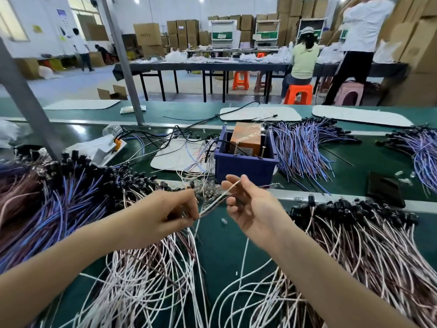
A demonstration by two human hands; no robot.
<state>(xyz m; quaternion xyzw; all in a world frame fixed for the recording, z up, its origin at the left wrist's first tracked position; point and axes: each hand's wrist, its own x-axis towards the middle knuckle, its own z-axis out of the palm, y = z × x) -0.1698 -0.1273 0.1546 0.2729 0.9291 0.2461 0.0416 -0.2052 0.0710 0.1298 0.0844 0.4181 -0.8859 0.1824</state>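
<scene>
Both hands hold one pale wire [218, 200] above the worktop's [227, 245] near edge. The left hand [170, 213] pinches its lower end. The right hand's [248, 204] fingers [233, 183] curl around its upper stretch.

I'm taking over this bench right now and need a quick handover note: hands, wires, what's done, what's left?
Left hand: pinches the lower end of one pinkish wire.
Right hand: holds the upper end between thumb and fingers.
The wire runs taut between the hands, above the green bench.
Black-capped pile lies at right, white pile under the left hand, blue bin behind.
Done: probably the black-capped pile.
Left: the wire in hand, and probably the white pile; its ends are too blurred to tell.
</scene>
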